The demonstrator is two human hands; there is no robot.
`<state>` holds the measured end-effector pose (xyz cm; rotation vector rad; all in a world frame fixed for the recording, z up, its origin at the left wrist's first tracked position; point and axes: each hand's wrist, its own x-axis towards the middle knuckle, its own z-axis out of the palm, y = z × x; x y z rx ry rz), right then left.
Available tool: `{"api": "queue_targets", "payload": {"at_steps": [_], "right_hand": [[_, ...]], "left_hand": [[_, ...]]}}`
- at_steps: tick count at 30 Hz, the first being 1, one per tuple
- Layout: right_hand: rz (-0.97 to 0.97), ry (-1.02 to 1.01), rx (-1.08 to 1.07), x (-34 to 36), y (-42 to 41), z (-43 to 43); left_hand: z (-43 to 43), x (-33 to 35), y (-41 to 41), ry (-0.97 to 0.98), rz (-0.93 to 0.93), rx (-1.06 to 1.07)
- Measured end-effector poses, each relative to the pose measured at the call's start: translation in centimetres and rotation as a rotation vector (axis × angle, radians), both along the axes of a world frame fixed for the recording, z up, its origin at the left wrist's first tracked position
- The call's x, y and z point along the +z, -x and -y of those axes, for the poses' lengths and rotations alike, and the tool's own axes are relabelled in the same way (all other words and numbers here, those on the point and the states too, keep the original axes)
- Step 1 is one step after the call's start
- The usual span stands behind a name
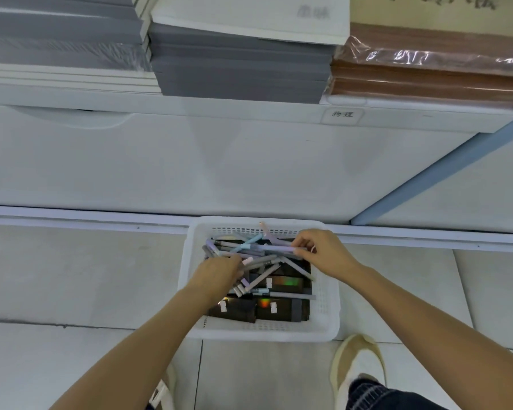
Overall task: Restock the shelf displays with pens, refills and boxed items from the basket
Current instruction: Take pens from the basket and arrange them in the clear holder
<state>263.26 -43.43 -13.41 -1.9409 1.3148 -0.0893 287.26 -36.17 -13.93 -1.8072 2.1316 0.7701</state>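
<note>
- The white plastic basket (330,306) sits on the tiled floor (71,276), close against the foot of a white shelf unit (219,161).
- Inside it, a loose heap of pens (243,247) — grey, pale blue and pink — lies crosswise over dark boxed items (282,310) that bear small white labels.
- Right grip (323,253): over the far right part of the basket, thumb and fingertips pinching the end of a lilac pen (276,248) that lies level across the heap.
- Left grip (219,270): down among the pens at the basket's left side, its fingers curled under and hidden — I cannot tell whether they have hold of anything.
- On the shelf above stand stacks of grey paper (237,69) and a brown stack in clear wrap (427,78), with a small handwritten tag (342,114) on the shelf edge.
- A pale shoe (359,365) stands just right of the basket's near corner.
</note>
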Motion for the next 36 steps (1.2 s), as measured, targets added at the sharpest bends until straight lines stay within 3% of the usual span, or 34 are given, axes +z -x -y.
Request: {"api": "queue_targets", "payload": {"at_steps": [6,11,16,18,22,25,27,32,36], "right_hand": [[0.075,0.002,-0.010,0.8,0.1,-0.1],[0.097,-0.022,-0.022,1.0,0.2,-0.3],[0.199,-0.172,0.074,0.9,-2.1,-1.5],[0.258,-0.196,0.034,0.9,-2.9,-1.5],[0.383,-0.318,-0.072,0.6,-4.1,-1.6],[0.468,-0.389,-0.203,-0.1,-4.9,-2.0],[0.388,-0.343,-0.166,-1.0,-5.0,-2.5],[-0.061,-0.090,0.205,-3.4,-5.7,-4.6],[-0.064,0.035,0.230,-3.5,-6.8,-5.2]], "left_hand": [[-0.6,2.0,-2.2,0.004,-0.131,0.101],[-1.1,2.5,-3.0,0.128,-0.092,0.256],[-0.8,2.1,-1.5,0.182,-0.164,0.156],[-1.0,2.0,-1.3,0.112,-0.239,0.237],[-1.8,1.8,-1.8,-0.118,-0.579,0.378],[-2.0,1.6,-1.9,-0.157,-0.574,0.376],[-2.2,1.2,-2.2,-0.149,-0.549,0.452],[-2.9,0.9,-3.1,-0.189,-0.604,0.597],[-3.0,1.3,-3.1,-0.210,-0.736,0.662]]}}
